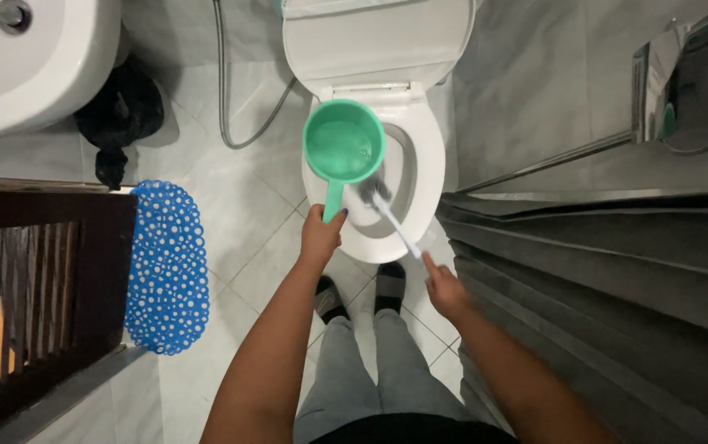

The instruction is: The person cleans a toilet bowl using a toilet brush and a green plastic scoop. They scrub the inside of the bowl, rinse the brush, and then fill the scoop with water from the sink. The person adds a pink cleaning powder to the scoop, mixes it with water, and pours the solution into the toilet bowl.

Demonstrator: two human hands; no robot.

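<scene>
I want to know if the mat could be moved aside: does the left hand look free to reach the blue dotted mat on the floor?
Probably not as things stand. The left hand grips the handle of the green water scoop over the toilet. The mat lies low to that side, with nothing between, but the hand is occupied.

Your way into the toilet bowl [420, 177] is narrowed by the green dipper [343, 141] over its left half and the brush [388, 215] slanting across its front rim. To your right, the grey folding door [601, 271] crowds close. To your left, open floor runs to the blue mat [166, 267] and the dark wooden rack [41, 288].
</scene>
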